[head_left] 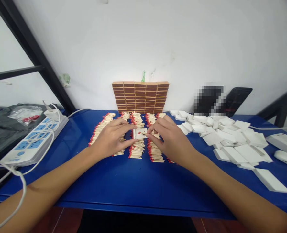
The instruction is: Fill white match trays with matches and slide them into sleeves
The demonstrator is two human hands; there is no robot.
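Both hands meet over the middle of a blue table (124, 184). My left hand (113, 137) and my right hand (169, 139) pinch a small white matchbox tray (139, 133) between their fingertips; a few red-tipped matches show inside it. Beneath the hands lie several rows of loose red-tipped matches (136, 150), heads lined up. Behind them a stack of brown filled matchboxes (140, 96) stands against the white wall.
A heap of empty white matchbox trays (230, 139) covers the table's right side. A white power strip (34, 139) with cables sits at the left. A white mouse (286, 158) lies at the far right. Dark phones (237, 98) lean on the wall.
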